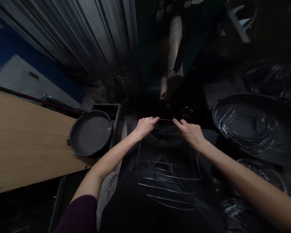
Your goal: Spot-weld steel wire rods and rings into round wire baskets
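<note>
Holding a thin, curved, silvery metal wire across the gap between two pinching hands.
The left hand and right hand each grip the wire between thumb and fingers, set apart presumably to steady the bare span, mid-view, short of a pale cylindrical shaft. Nearer the body sits a silvery open wire grid; in this dark, blurred view, whether the held wire joins it is uncertain. A black round shallow basin stands left beside a light-brown flat wooden panel, a large dark round tray of loose silvery wires right, seemingly flanking for easy reach. A gap separates basin rim from left hand; the right forearm passes close by the tray's near edge.
</note>
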`<state>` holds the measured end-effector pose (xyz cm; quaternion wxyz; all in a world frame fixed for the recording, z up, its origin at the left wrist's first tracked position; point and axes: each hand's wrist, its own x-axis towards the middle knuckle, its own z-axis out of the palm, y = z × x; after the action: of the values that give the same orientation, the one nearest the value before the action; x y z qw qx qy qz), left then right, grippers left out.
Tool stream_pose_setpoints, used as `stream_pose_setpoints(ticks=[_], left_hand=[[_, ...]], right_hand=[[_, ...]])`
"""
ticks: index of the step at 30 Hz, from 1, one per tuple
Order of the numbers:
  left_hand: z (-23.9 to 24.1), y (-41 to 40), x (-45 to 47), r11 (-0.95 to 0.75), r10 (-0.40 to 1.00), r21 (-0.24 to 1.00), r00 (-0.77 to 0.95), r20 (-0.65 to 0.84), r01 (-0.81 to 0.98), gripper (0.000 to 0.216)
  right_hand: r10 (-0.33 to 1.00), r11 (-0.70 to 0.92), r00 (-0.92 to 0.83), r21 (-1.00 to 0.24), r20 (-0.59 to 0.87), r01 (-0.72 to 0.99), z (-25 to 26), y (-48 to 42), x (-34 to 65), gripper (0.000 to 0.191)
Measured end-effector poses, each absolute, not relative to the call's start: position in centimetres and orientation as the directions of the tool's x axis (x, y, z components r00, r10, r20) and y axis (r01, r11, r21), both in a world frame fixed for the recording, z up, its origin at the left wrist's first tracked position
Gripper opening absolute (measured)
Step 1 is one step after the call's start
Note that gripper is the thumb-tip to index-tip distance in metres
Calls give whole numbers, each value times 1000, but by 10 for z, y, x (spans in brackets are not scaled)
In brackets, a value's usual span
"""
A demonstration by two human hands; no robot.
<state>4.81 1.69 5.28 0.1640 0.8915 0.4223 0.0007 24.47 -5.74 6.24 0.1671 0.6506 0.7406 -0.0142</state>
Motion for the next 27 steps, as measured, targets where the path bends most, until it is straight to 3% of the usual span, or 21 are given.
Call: stream_pose_setpoints(ticks=[11,27], left_hand=[[82,67,50,-663,742,166,670,20,730,38],[87,81,55,-671,734,233,676,68,704,37]], right_hand=[[987,141,-119,237,-107,961,104,-12,250,44],[988,151,-140,230,-63,962,107,4,257,38]])
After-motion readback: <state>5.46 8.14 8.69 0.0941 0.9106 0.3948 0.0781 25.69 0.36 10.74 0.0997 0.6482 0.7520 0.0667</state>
